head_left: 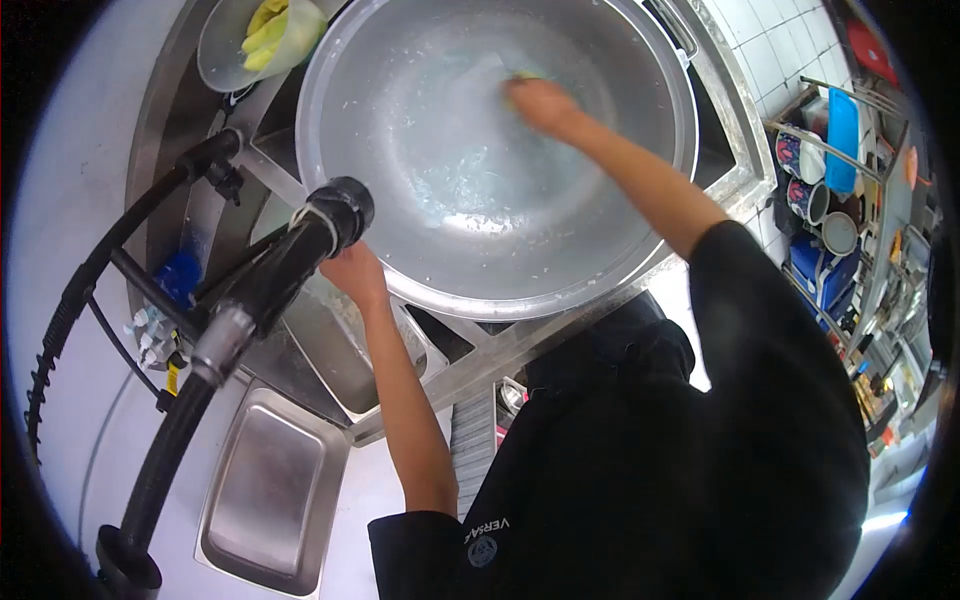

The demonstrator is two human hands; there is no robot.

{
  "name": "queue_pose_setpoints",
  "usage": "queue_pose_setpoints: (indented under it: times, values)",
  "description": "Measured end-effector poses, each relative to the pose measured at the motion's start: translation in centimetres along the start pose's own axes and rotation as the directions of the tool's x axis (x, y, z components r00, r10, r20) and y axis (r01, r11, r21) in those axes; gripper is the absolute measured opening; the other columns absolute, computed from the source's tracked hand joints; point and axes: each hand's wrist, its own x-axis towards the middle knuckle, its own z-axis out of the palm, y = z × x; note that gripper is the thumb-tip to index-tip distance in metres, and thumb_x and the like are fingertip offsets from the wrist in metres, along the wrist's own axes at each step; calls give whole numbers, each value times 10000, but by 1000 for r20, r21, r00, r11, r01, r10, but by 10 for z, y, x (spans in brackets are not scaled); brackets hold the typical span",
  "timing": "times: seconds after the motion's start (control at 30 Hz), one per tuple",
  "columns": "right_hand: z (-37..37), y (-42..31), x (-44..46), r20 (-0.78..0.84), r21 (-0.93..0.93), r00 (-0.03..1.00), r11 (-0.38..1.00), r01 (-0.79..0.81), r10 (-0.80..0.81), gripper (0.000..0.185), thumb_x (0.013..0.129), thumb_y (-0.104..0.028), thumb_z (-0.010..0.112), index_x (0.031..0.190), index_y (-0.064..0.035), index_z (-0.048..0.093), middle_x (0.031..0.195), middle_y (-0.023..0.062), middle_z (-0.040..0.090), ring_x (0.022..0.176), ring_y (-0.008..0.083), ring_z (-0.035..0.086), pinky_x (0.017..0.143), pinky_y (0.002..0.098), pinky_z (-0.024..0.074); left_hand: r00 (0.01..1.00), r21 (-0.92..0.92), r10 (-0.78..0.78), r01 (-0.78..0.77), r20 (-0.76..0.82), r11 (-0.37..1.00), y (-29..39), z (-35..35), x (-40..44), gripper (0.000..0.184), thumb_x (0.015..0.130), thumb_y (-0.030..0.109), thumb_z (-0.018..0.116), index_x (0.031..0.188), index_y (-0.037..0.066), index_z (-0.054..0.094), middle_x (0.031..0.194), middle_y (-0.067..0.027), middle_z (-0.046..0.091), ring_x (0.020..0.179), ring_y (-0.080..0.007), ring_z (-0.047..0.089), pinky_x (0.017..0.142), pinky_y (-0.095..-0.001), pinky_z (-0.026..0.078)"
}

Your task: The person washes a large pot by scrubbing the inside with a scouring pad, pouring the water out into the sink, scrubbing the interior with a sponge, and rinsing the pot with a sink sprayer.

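Head view: round metal basin [345, 130]; right hand [545, 106] clutching yellowish pad [524, 75]; left hand [357, 274] grip: cannot tell.

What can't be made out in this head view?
Head view:
Left hand: fingers mostly hidden behind the black nozzle.
Yellowish thing under the right hand: mostly covered by that hand, blurred.
Large metal basin: far rim cut off by the top edge.
Small rack items: too small to identify.

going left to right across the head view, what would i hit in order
rectangular steel pan → left hand → printed shirt logo → right hand → bright blue item
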Motion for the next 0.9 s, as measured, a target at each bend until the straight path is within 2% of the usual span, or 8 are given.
queue_pose_setpoints:
  times: [0.1, 0.13, 0.27, 0.37, 0.53, 0.63, 0.73, 0.9]
  values:
    - [-3, 11, -57, 62, -259, 991, 961, -99, 119, 208, 884, -134, 483, 954, -22, 643, 1004, 183, 657, 963, 331, 642, 800, 452, 531, 996, -93, -4, -4, -84, 996, -2, 5, 4, 264, 909, 88, 529, 1068, -107, 613, 1092, -192, 660, 1017, -270, 618, 909, -348, 444]
    - [5, -4, -67, 272, -189, 941, 970, -153, 201, 216, 870, -124, 493, 962, -21, 659, 1001, 204, 659, 960, 354, 639, 811, 471, 523, 998, -44, 27, -30, -62, 999, -18, 6, 4, 274, 905, 74, 521, 1092, -108, 603, 1131, -196, 645, 1054, -272, 605, 936, -351, 433]
    - [111, -102, -84, 384, 252, 923, 963, -99, -5, 176, 732, -169, 626, 819, -21, 667, 900, 232, 658, 909, 384, 638, 810, 491, 496, 1000, -48, -11, 11, 8, 999, -17, 4, 4, 297, 884, 32, 496, 1127, -110, 591, 1188, -206, 620, 1120, -275, 581, 981, -357, 412]
    - [115, -182, 29, -166, 577, 986, 811, 101, -4, 124, 762, -98, 544, 756, 17, 591, 779, 277, 604, 739, 468, 586, 680, 548, 456, 999, 4, -3, 3, -40, 1000, -12, 5, -5, 284, 911, 80, 533, 1110, -109, 607, 1165, -210, 631, 1100, -274, 589, 976, -354, 416]
    - [5, -68, 154, -601, 750, 500, 657, 84, 623, 134, 811, -98, 573, 782, 28, 610, 737, 241, 631, 621, 298, 609, 591, 415, 461, 980, 57, -175, 170, 97, 984, 24, -8, -8, 463, 967, 319, 590, 1167, -99, 600, 1204, -198, 622, 1096, -247, 585, 977, -336, 410]
    - [-7, -19, 120, -433, 901, 183, 424, 86, 883, 101, 827, -66, 596, 861, 21, 636, 827, 194, 674, 733, 339, 639, 689, 435, 480, 985, 174, -107, 84, 132, 981, -12, -4, 0, 491, 994, 343, 529, 1227, -88, 566, 1259, -186, 593, 1131, -248, 560, 994, -333, 393]
    - [-6, -63, 140, -438, 899, 226, 416, 138, 870, 93, 837, -62, 582, 860, 18, 624, 810, 184, 662, 733, 324, 621, 697, 431, 471, 980, 163, -118, 92, 158, 982, -10, -4, 3, 517, 1012, 369, 480, 1272, -75, 530, 1286, -173, 566, 1158, -245, 534, 1006, -336, 381]
    - [83, -206, 73, -355, 796, 866, 599, 84, 351, 78, 849, -77, 532, 876, -25, 583, 874, 216, 596, 813, 420, 590, 717, 502, 468, 943, 25, -260, 261, 207, 965, 25, -2, 7, 529, 1046, 359, 359, 1415, -18, 334, 1280, -228, 507, 1164, -299, 498, 1047, -359, 333]
